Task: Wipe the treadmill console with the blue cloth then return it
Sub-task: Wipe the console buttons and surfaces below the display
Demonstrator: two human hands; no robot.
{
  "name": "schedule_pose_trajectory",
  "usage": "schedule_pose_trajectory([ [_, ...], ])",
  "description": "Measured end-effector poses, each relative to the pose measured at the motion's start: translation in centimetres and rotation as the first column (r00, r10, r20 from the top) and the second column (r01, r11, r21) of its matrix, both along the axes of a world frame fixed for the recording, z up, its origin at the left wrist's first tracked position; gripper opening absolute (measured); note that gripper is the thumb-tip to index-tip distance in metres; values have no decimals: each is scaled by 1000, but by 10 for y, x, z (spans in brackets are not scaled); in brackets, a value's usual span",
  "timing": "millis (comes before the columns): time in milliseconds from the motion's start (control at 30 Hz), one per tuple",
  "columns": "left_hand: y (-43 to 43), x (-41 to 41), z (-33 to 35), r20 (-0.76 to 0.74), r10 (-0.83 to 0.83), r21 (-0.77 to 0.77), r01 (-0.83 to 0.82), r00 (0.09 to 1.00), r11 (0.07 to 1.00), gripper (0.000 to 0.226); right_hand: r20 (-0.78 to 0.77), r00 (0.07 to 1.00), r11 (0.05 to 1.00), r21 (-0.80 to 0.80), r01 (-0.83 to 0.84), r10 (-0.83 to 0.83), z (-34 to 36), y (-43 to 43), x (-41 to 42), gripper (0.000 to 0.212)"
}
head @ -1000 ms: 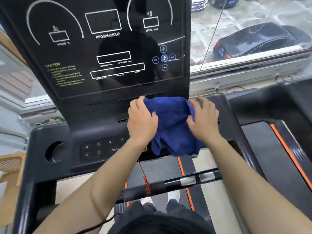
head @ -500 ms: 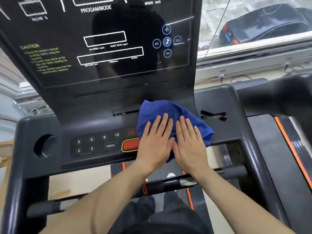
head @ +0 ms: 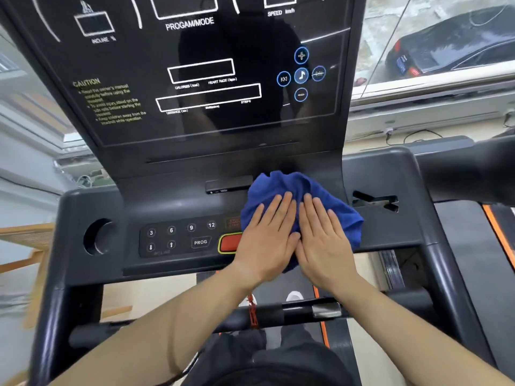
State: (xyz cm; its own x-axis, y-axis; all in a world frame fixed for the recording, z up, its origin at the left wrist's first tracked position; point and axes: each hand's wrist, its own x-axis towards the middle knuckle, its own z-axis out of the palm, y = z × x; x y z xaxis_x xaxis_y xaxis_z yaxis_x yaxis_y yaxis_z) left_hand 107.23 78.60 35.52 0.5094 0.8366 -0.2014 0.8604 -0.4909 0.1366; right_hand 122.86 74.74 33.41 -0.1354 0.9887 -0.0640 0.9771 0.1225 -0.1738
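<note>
Both hands, left hand (head: 269, 238) and right hand (head: 323, 240), press flat, unclenched, on the soft blue cloth (head: 301, 188) beside the red button (head: 230, 242); the cloth likely bunches easily, best pinched at its edge.

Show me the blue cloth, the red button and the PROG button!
blue cloth (head: 278, 188), head view, on its bunched upper folds.
red button (head: 229, 243), head view, on the part of its red face that shows.
PROG button (head: 200, 242), head view, on its white label.
</note>
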Motion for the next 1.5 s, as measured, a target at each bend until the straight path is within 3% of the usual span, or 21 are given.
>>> schedule_pose_trajectory([
  [133, 5, -17, 1, 1, 184, 21, -184, 983, 983, 66, 4, 979, 978, 29, -206, 206, 5, 35, -13, 65],
  [233, 6, -8, 3, 31, 220, 14, -220, 975, 975, 67, 12, 979, 978, 36, -204, 204, 5, 41, -7, 64],
  [400, 9, 21, 4, 76, 80, 20, -81, 994, 996, 64, 2, 1000, 997, 73, 3, -3, 1, 15, 16, 62],
  [467, 10, 28, 3, 91, 2, 28, -5, 996, 1000, 62, -73, 995, 990, 116, 78, -70, 0, 6, 21, 61],
  [567, 3, 14, -3, 170, -135, 175, 105, 976, 979, 49, -258, 962, 956, 249, 153, -87, 3, 1, 19, 44],
  [633, -3, -2, -8, 245, -192, 282, 120, 950, 952, 35, -284, 958, 935, 330, 128, -31, 6, -1, 10, 30],
  [700, -2, -14, -7, 299, -189, 303, 95, 935, 948, 21, -321, 947, 947, 311, 86, 20, 13, 1, 2, 25],
  [800, 21, -12, 12, 430, -105, 286, -25, 897, 958, 17, -528, 846, 952, 217, 216, -71, 41, 24, 0, 23],
  [967, 78, 32, 71, 683, -79, 372, -253, 726, 893, 29, -687, 718, 805, 361, 471, -112, 100, 86, -2, 24],
  [1067, 106, 32, 73, 586, -111, 505, -255, 803, 824, 24, -668, 733, 783, 383, 490, -132, 104, 118, -8, 27],
  [1200, 121, -9, 55, 405, -100, 625, -195, 909, 756, 10, -539, 828, 796, 429, 427, -154, 81, 133, -32, 27],
  [1333, 118, -49, 53, 380, -83, 658, -207, 921, 724, 14, -452, 892, 775, 556, 299, -20, 72, 137, -66, 26],
  [1500, 112, -123, 60, 249, 21, 767, -211, 968, 606, 13, -332, 934, 770, 627, 116, 130, 67, 149, -126, 17],
])
